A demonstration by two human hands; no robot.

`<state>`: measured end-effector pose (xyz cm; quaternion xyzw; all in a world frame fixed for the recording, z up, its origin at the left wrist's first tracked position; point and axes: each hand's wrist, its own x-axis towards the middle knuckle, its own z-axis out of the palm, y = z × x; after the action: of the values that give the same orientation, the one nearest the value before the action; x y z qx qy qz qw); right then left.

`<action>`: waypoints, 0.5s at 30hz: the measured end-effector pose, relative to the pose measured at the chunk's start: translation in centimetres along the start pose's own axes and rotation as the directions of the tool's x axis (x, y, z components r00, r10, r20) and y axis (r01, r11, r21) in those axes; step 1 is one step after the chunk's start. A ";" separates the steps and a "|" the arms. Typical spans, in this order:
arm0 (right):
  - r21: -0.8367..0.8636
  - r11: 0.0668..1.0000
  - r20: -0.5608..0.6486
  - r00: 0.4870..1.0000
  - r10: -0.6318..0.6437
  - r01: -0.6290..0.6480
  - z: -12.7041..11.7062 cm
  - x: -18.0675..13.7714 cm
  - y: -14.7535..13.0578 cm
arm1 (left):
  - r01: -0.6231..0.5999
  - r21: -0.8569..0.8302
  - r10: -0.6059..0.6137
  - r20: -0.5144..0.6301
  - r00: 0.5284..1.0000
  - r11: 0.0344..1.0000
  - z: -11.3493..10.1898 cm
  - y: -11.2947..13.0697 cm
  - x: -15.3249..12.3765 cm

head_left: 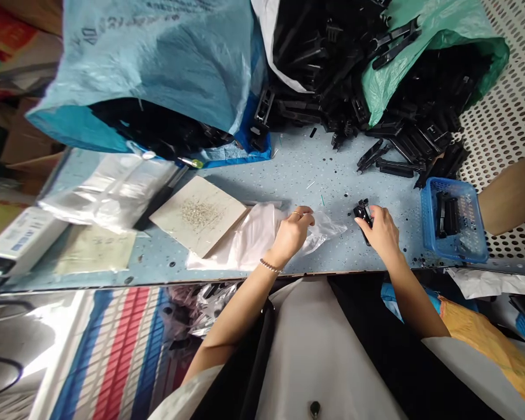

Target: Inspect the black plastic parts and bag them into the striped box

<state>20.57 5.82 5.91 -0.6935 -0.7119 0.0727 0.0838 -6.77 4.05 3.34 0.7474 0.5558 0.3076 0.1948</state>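
My right hand (382,233) is closed on a small black plastic part (363,213), held just above or against the tabletop near the front edge. To its left, my left hand (291,236) has its fingers curled together over a clear plastic bag (324,230), which it appears to pinch. The bag's open end spreads out toward the right hand. Beneath and left of that hand lies a pile of flat plastic bags (254,236). A square beige tile (199,213) with grit on top partly covers this pile.
Black plastic parts (413,140) spill from a green bag (433,35) and a white bag (273,46) at the back. A big blue bag (157,64) stands back left. A blue basket (476,245) with black parts is at right, beside a perforated panel (520,76).
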 end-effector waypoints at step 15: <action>0.099 0.995 0.103 0.995 -0.012 0.002 -1.8 -0.9 0.6 | 0.134 -0.050 -0.127 0.127 0.984 0.990 -0.9 -0.6 1.5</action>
<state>21.58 4.88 7.52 -0.6811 -0.7134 0.1434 0.0813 -7.54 5.58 3.97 0.7211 0.5812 0.2633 0.2701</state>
